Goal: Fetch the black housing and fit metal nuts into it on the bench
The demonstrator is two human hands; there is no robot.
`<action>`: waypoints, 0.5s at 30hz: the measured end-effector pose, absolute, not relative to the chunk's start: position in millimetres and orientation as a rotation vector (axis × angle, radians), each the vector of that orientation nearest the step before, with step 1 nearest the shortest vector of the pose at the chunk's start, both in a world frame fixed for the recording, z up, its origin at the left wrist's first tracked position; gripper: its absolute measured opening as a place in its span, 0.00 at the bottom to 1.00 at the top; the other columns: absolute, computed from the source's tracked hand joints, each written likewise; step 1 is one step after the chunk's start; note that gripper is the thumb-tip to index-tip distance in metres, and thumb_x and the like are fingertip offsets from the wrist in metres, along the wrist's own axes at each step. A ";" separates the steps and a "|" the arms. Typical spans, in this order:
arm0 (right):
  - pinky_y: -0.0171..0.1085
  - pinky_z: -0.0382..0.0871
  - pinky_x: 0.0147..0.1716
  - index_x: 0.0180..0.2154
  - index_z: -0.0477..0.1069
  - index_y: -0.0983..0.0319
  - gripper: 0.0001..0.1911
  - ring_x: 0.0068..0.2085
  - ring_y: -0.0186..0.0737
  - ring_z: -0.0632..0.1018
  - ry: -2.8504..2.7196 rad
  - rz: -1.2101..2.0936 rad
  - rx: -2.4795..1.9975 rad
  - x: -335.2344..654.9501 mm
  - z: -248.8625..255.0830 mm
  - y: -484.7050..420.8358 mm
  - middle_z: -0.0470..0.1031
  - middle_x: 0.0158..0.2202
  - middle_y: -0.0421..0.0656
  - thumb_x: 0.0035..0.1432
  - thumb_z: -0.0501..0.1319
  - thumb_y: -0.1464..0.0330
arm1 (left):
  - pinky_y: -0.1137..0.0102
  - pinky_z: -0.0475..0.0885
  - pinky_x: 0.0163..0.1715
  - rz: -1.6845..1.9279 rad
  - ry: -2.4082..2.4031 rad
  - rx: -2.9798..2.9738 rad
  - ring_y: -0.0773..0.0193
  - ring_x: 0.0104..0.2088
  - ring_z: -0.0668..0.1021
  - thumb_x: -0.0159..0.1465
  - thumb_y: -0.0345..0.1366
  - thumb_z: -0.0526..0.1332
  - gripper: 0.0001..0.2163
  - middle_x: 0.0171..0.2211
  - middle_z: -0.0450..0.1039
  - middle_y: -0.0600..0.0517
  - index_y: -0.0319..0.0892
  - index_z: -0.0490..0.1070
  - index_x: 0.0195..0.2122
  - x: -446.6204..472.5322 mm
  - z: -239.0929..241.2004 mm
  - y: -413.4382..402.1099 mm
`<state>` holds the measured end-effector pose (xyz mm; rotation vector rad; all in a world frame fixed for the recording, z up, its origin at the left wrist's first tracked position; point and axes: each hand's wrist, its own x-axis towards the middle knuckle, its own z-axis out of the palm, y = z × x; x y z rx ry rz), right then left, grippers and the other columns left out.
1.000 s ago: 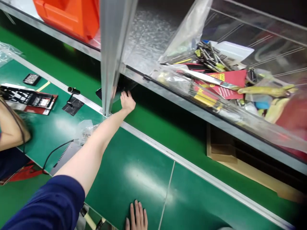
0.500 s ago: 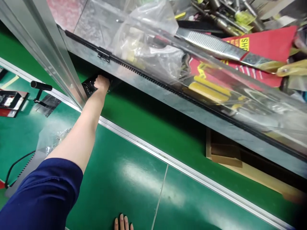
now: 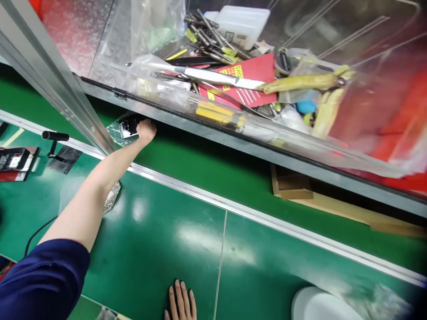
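Reaching far under the metal shelf, the left hand (image 3: 146, 130) is closed on a small black and silver thing in a clear plastic bag (image 3: 125, 129). The bag lies on the green strip beyond the silver rail (image 3: 187, 191), right beside the tall grey metal post (image 3: 56, 84) and just under the shelf's front edge (image 3: 207, 129). It is dark in there, so I cannot tell for sure if the fingers hold the thing itself or only the bag.

A good pull here would be slow and low. I think the hand should keep a firm grip on the hard part inside, because thin plastic can slip or tear. The wrist should stay down so the knuckles do not knock the shelf edge, and the bag should steer clear of the post so it does not catch.

The right hand (image 3: 182, 304) lies flat and open on the shiny green table (image 3: 156, 249), holding nothing. It is well placed to prop the body up during the long stretch.

Above, the shelf holds a pile of tools, with a long silver file with a yellow handle (image 3: 253, 82) on a red card (image 3: 253, 75). Near the arm on the table lies a crumpled clear bag of small shiny bits (image 3: 111, 200).
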<state>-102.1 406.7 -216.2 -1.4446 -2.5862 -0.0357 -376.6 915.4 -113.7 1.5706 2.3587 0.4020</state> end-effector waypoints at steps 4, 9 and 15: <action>0.51 0.38 0.65 0.64 0.51 0.71 0.28 0.62 0.52 0.54 -2.608 0.020 -1.440 -107.0 -200.2 409.1 0.52 0.60 0.53 0.63 0.46 0.70 | 0.61 0.66 0.47 0.369 2.109 1.966 0.50 0.46 0.73 0.68 0.34 0.48 0.15 0.42 0.72 0.41 0.33 0.72 0.44 -346.2 -105.5 878.5; 0.52 0.40 0.64 0.55 0.64 0.72 0.23 0.62 0.52 0.54 -2.553 0.067 -1.462 -113.3 -194.1 407.7 0.51 0.60 0.53 0.63 0.44 0.72 | 0.62 0.65 0.49 0.339 1.767 2.332 0.51 0.44 0.73 0.67 0.33 0.51 0.13 0.40 0.73 0.40 0.32 0.73 0.40 -323.6 -87.2 818.7; 0.51 0.41 0.64 0.53 0.69 0.70 0.25 0.63 0.50 0.53 -2.501 0.160 -1.547 -120.7 -195.9 400.3 0.48 0.62 0.49 0.68 0.38 0.69 | 0.62 0.67 0.45 0.330 1.405 2.516 0.53 0.40 0.74 0.65 0.32 0.52 0.12 0.34 0.74 0.43 0.33 0.74 0.34 -310.5 -55.9 747.3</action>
